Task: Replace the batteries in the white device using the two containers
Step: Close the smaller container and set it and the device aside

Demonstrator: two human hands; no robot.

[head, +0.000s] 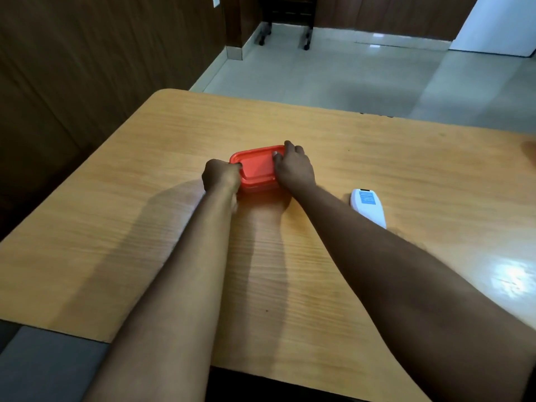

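Wood surface point(319, 134): both grips, left point(222, 175) and right point(294, 168), pinch the red box point(256, 166); a sudden lid pop could knock the device point(368, 207) at 4 o'clock.

text: none legible | white device point(369, 208): blue label, print apparently too blurred to read

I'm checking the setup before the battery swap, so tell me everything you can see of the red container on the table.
The red container is a shallow, rounded-rectangular box, apparently plastic, with a matching red lid seated on it, its rim raised around a flat centre. It sits flat near the middle of the wooden table. The left hand grips its left end; the right hand holds its right end, fingers on the lid. Its contents are hidden.
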